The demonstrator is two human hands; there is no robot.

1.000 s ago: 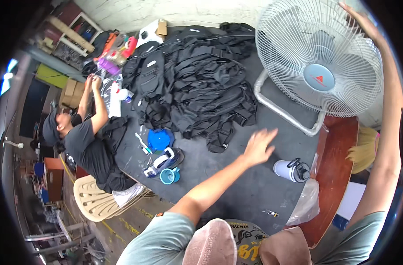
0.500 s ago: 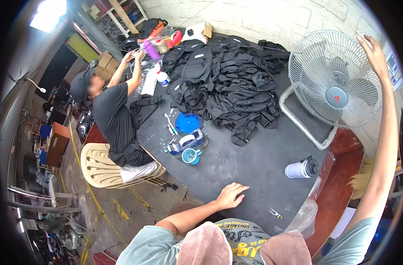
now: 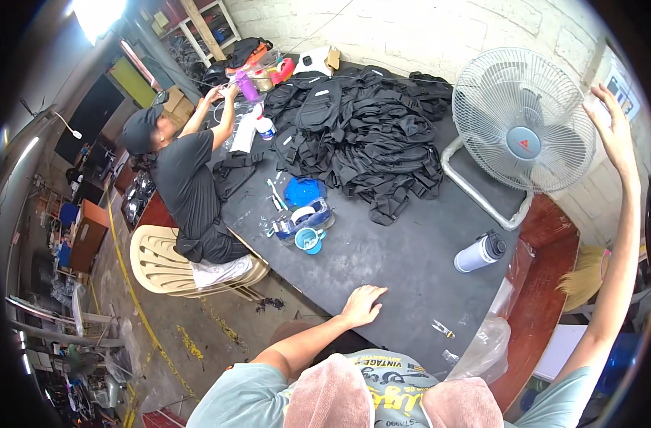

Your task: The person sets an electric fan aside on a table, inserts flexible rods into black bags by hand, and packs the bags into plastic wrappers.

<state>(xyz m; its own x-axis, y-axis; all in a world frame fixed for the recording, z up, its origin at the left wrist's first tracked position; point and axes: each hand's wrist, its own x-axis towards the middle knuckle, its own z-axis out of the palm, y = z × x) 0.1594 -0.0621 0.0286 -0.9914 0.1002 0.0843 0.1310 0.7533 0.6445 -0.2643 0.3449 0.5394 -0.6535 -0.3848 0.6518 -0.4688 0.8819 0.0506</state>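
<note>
Head view, fan facing camera, base bar slanting down rightward

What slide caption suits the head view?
Left hand at a dark table, right hand raised beside a fan, black bags piled beyond.

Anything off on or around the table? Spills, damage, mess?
Mostly clutter: the black pile lies jumbled, straps tangled, and dark scraps litter the floor by the stacked chairs, looking untidy. Pale smudges mark the table. No clear spill; the fan beside the right hand shows no obvious damage.
</note>
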